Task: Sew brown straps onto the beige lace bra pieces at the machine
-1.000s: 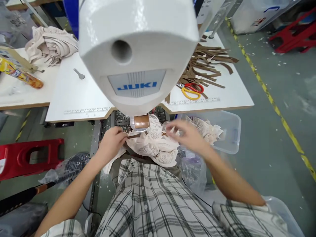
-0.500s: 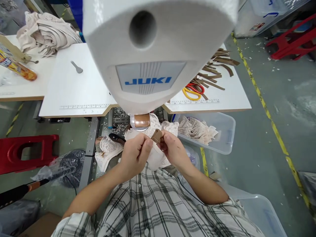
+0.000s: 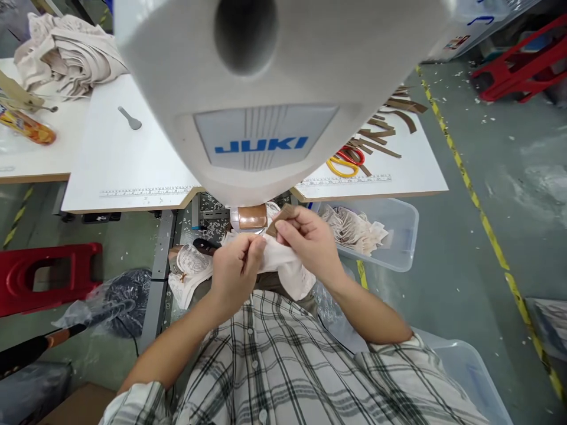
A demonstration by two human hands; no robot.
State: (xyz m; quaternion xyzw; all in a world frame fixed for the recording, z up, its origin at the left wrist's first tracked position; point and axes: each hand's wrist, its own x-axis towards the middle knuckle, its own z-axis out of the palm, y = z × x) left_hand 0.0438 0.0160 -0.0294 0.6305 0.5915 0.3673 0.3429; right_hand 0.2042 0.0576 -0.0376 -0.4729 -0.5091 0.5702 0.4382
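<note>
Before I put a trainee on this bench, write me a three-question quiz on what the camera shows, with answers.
1. Fill in the missing word: the ____ hand pinches the brown strip.

2. True or false: the scissors lie on the white tabletop.

3. Multiple choice: what colour is the JUKI lettering on the machine head?
A) Red
B) Blue
C) Yellow

Key: 1. Right; the right hand has it between thumb and fingers. 2. True. 3. B.

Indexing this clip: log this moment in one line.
left hand: pinching soft white fabric; right hand: pinching flat brown fabric strip; front: white JUKI machine head
</note>
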